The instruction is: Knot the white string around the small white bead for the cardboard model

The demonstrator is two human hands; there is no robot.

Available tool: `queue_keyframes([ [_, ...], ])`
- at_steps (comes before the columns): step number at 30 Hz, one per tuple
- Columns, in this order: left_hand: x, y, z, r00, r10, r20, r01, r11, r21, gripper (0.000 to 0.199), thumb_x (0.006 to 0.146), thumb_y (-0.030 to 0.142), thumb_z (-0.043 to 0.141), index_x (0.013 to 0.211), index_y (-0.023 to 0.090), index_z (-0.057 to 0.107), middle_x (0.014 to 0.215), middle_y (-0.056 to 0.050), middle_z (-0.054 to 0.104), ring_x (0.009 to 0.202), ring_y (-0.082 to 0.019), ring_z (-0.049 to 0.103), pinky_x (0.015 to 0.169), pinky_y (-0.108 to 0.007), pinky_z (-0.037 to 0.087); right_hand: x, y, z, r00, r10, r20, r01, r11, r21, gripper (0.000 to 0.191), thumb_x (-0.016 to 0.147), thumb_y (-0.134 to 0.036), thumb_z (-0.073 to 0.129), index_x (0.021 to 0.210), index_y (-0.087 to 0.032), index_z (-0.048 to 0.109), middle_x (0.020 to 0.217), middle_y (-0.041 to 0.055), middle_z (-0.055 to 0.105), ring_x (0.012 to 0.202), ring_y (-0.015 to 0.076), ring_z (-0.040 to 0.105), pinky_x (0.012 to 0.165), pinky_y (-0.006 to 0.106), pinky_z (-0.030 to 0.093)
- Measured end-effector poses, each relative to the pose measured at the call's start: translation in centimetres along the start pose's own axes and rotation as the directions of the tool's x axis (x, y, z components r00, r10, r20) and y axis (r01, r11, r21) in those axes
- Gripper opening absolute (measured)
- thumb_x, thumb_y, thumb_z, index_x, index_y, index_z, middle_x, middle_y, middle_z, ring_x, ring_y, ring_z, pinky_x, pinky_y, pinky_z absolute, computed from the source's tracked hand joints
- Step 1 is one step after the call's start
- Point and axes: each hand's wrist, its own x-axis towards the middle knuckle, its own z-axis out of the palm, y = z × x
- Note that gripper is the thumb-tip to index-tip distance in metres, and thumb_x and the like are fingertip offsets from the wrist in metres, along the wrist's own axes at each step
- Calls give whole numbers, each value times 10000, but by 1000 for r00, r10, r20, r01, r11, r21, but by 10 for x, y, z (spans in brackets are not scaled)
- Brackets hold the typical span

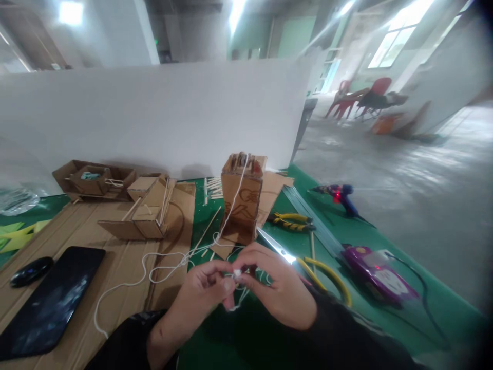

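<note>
On a green tabletop (215, 339), one upright cardboard tower (248, 203) is placed, with yellow-handled scissors (283, 250) laid just right of its base. White string (232, 206) is draped down the tower's front and spread in loose loops at left. Before the tower, a small white piece (237, 274) is pinched between fingertips of the left hand (204, 288) and right hand (283, 288).

Green tabletop (339, 229) under 1 cardboard sheet (119, 263), white string (167, 254), pliers (293, 224), scissors (283, 251), glue gun (339, 193)
</note>
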Motion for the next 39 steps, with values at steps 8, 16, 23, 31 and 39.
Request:
queue_keyframes([
  [8, -5, 23, -5, 974, 228, 9, -163, 666, 728, 160, 881, 291, 565, 830, 184, 673, 650, 7, 667, 631, -137, 608, 632, -243, 428, -2, 14, -2, 989, -132, 70, 146, 947, -287, 105, 897, -140, 537, 971, -170, 604, 928, 63, 605, 824, 160, 571, 713, 269, 454],
  [16, -9, 22, -3, 964, 264, 14, -195, 675, 711, 191, 932, 302, 470, 808, 189, 561, 637, 29, 578, 609, -119, 537, 597, -220, 398, -2, 8, 0, 985, -126, 120, 148, 970, -193, 110, 886, -124, 526, 961, -175, 588, 914, 57, 604, 806, 148, 563, 702, 250, 453],
  [23, -6, 17, -4, 975, 221, 36, -203, 804, 559, 209, 912, 324, 528, 775, 172, 569, 626, 20, 586, 610, -110, 543, 617, -219, 402, -6, 7, 5, 999, -31, 31, 28, 997, 72, 81, 877, -155, 563, 926, -173, 624, 865, 51, 597, 747, 141, 554, 667, 254, 456],
  [31, 0, 4, -3, 992, -25, 123, 25, 1000, -4, 295, 792, 422, 690, 863, 139, 647, 537, 29, 585, 505, -70, 507, 560, -191, 381, -11, 9, 20, 988, 150, -46, -108, 860, 498, 72, 828, -257, 684, 881, -214, 708, 881, 38, 529, 825, 163, 568, 721, 291, 480],
  [39, -2, 0, 0, 990, -67, 125, 91, 975, -201, 218, 764, 350, 738, 791, 140, 684, 474, 33, 566, 464, -58, 491, 506, -176, 349, -8, 12, 28, 979, 204, 21, -165, 724, 670, 59, 786, -254, 732, 841, -234, 725, 923, 29, 503, 833, 139, 553, 767, 291, 497],
])
